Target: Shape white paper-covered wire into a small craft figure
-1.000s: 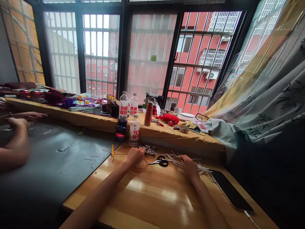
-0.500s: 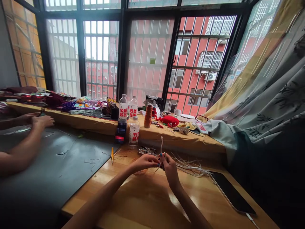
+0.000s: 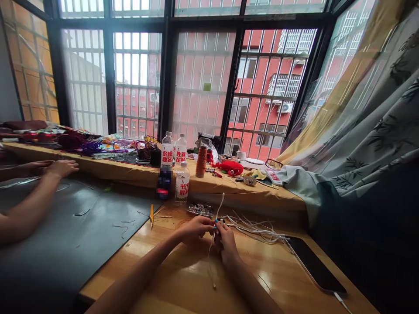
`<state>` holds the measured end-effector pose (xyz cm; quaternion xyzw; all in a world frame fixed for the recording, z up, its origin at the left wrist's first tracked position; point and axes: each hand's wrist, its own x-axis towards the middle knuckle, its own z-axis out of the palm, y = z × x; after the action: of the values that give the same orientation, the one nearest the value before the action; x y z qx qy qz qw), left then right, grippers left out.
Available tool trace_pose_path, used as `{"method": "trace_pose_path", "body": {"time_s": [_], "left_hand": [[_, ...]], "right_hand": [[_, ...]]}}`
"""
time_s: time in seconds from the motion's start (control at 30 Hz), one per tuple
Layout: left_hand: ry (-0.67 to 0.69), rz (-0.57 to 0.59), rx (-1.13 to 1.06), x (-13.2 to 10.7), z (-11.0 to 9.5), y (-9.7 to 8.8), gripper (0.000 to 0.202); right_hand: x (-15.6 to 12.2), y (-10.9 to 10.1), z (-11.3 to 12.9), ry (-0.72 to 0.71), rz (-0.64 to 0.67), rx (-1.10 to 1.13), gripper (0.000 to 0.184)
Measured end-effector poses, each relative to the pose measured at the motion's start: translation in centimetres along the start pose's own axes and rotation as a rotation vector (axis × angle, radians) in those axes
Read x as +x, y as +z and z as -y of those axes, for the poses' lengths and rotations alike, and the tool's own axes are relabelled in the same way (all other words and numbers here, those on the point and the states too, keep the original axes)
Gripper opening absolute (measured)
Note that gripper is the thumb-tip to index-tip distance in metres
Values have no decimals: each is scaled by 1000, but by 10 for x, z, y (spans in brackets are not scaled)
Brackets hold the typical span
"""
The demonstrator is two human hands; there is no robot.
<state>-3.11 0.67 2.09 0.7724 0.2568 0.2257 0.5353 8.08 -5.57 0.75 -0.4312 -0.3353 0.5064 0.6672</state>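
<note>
Over the wooden table, my left hand [image 3: 197, 227] and my right hand [image 3: 226, 240] meet, fingertips nearly touching. Both are closed in a pinch on a white cord [image 3: 220, 205]. One end of the cord sticks up above my fingers, slightly bent. A thinner tail [image 3: 210, 261] hangs below towards the table. Something small and dark with a pale spot shows by my right fingertips, too small to make out. Just behind my hands lies a tray of small shiny pieces [image 3: 200, 210]. A coil of brown thread [image 3: 185, 222] is partly hidden behind my left hand.
White cords [image 3: 258, 231] and a tablet [image 3: 314, 264] with a charging cable lie right. Bottles [image 3: 182, 185], a brown thread spool [image 3: 201, 162] and a red plush item [image 3: 231, 167] stand behind. Yellow tweezers [image 3: 152, 216] lie left, near a dark mat [image 3: 65, 218] and another person's hands [image 3: 62, 168].
My hands sit slightly lower and further left, with the view shifted too. A longer tail of white cord now hangs below my fingers. The other person's hands have moved a little.
</note>
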Motion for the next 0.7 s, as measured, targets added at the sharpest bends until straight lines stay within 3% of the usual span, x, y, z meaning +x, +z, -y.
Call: {"method": "trace_pose_path", "body": {"time_s": [0.23, 0.5, 0.7], "left_hand": [[12, -65, -137, 10, 15, 0, 28], [-51, -142, -131, 3, 3, 1, 23], [-27, -111, -125, 2, 4, 2, 18]], "right_hand": [[4, -2, 1, 56, -33, 33, 39], [7, -3, -1, 63, -61, -82, 27], [11, -6, -7, -163, 12, -316, 32]]}}
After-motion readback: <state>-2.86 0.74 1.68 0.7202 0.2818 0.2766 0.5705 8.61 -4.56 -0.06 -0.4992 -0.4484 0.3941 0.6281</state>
